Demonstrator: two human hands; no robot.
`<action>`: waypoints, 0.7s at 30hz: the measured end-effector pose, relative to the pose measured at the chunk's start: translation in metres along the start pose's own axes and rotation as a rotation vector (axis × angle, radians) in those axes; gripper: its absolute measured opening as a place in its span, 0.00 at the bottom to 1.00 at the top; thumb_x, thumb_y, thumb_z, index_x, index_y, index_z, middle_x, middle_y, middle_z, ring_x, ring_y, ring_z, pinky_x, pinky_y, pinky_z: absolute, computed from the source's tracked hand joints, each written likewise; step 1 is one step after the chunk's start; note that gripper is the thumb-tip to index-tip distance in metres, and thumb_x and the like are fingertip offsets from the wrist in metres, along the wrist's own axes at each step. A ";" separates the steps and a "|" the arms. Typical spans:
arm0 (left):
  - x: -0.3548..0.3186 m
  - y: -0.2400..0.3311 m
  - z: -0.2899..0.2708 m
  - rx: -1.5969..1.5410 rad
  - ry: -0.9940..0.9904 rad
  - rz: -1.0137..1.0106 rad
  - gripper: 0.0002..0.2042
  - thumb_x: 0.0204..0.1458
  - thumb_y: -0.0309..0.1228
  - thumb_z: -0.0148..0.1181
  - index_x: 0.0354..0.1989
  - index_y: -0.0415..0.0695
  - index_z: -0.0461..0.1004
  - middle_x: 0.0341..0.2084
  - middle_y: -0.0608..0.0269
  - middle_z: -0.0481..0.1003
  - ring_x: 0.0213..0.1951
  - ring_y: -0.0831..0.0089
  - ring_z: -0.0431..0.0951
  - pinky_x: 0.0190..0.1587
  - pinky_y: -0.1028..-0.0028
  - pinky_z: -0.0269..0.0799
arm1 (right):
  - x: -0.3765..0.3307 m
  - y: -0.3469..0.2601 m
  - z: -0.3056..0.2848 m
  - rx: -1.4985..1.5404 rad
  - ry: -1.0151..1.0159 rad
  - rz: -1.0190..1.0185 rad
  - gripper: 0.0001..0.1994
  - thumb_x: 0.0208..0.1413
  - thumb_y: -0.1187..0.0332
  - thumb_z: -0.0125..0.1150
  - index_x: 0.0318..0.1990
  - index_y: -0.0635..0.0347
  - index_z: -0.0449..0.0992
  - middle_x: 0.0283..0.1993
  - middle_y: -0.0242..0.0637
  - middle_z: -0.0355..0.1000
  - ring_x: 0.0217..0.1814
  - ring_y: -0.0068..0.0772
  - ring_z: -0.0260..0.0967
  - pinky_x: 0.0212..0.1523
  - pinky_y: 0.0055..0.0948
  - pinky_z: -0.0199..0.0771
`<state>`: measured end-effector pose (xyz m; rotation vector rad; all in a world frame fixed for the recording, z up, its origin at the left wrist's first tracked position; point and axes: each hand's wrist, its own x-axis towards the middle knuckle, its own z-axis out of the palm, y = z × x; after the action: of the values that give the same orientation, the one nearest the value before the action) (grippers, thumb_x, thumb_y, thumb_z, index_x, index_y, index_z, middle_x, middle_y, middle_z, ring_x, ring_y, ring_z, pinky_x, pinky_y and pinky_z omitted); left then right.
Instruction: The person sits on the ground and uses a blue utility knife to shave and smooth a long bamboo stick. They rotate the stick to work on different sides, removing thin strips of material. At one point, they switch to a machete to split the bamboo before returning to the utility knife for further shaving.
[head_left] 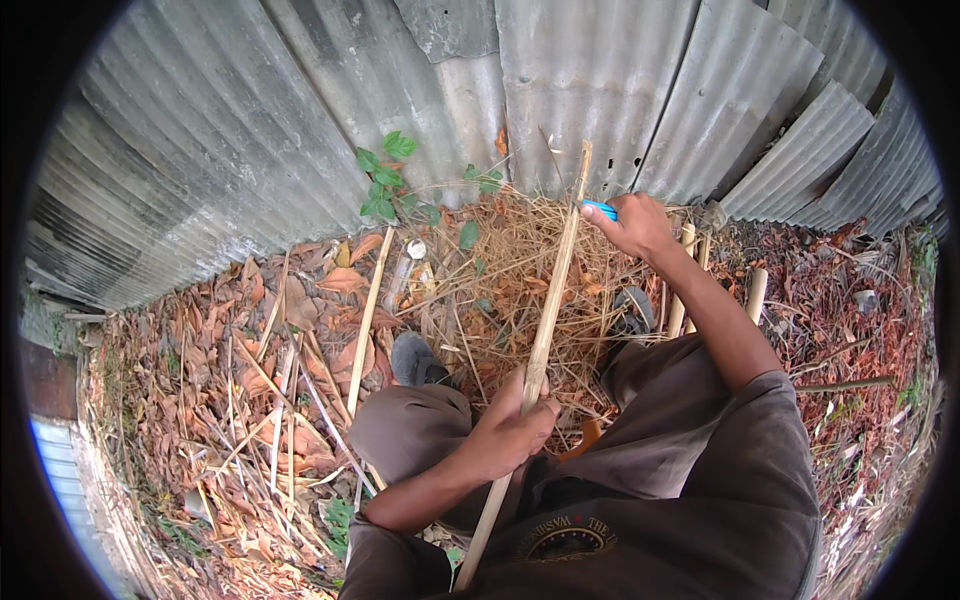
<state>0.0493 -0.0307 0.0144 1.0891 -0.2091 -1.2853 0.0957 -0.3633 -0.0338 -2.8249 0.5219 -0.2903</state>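
My left hand (511,428) is wrapped around a long pale bamboo strip (553,302), low on its length between my knees. The strip slants up and away from my lap, its far end near the metal sheets. In my right hand (640,224) is a blue-handled knife (601,209), held against the upper part of the strip. Its blade is small and hard to make out. A thin curled sliver (553,146) stands out beside the strip's far end. Below the strip, dry straw-like shavings (510,270) cover the ground between my shoes.
Corrugated metal sheets (590,90) form a fence in front. Pale bamboo pieces (371,320) lie to the left, and others (757,295) stand by my right arm. Dry leaves (300,310) cover the ground. A green plant (382,185) grows at the fence. My left shoe (413,358) borders the shavings.
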 end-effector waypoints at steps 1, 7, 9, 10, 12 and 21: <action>-0.001 -0.002 -0.001 0.014 -0.013 0.006 0.09 0.59 0.22 0.47 0.42 0.48 0.55 0.16 0.72 0.57 0.14 0.84 0.54 0.17 0.79 0.50 | -0.002 0.002 0.005 -0.004 0.010 0.009 0.46 0.48 0.24 0.39 0.19 0.68 0.77 0.16 0.50 0.69 0.19 0.52 0.70 0.26 0.48 0.71; -0.004 -0.002 0.002 0.091 0.010 0.004 0.09 0.59 0.22 0.47 0.41 0.47 0.54 0.15 0.72 0.58 0.13 0.85 0.55 0.15 0.81 0.49 | 0.013 0.008 0.004 0.115 -0.134 0.335 0.45 0.48 0.24 0.39 0.20 0.67 0.78 0.18 0.51 0.71 0.25 0.52 0.73 0.31 0.49 0.71; -0.001 -0.004 0.006 0.094 -0.005 -0.032 0.09 0.58 0.23 0.48 0.41 0.47 0.54 0.15 0.72 0.58 0.13 0.85 0.56 0.14 0.81 0.49 | 0.013 0.024 -0.009 0.013 -0.109 0.194 0.45 0.49 0.25 0.39 0.20 0.66 0.78 0.18 0.51 0.71 0.26 0.52 0.73 0.32 0.49 0.71; 0.000 -0.003 0.007 0.097 -0.013 -0.045 0.09 0.58 0.23 0.48 0.41 0.46 0.54 0.15 0.72 0.58 0.13 0.85 0.56 0.14 0.81 0.49 | 0.015 0.030 -0.015 -0.040 -0.093 0.121 0.44 0.49 0.25 0.39 0.21 0.65 0.78 0.18 0.51 0.71 0.27 0.52 0.74 0.33 0.49 0.72; 0.002 -0.006 -0.001 0.138 -0.014 0.007 0.10 0.58 0.23 0.49 0.41 0.46 0.54 0.15 0.72 0.58 0.13 0.85 0.56 0.14 0.81 0.50 | 0.020 0.028 -0.006 -0.052 -0.005 0.118 0.44 0.49 0.25 0.38 0.21 0.64 0.79 0.19 0.51 0.71 0.27 0.52 0.74 0.33 0.48 0.72; -0.036 -0.004 0.033 0.515 -0.337 0.422 0.08 0.60 0.27 0.49 0.44 0.44 0.59 0.26 0.71 0.59 0.28 0.87 0.59 0.30 0.82 0.56 | 0.009 0.164 -0.014 -0.004 -0.022 0.740 0.49 0.51 0.25 0.30 0.45 0.70 0.77 0.45 0.62 0.73 0.53 0.56 0.71 0.53 0.46 0.68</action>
<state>0.0127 -0.0174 0.0435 1.1658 -1.0149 -1.0418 0.0476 -0.5181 -0.0656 -2.4110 1.4809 -0.1048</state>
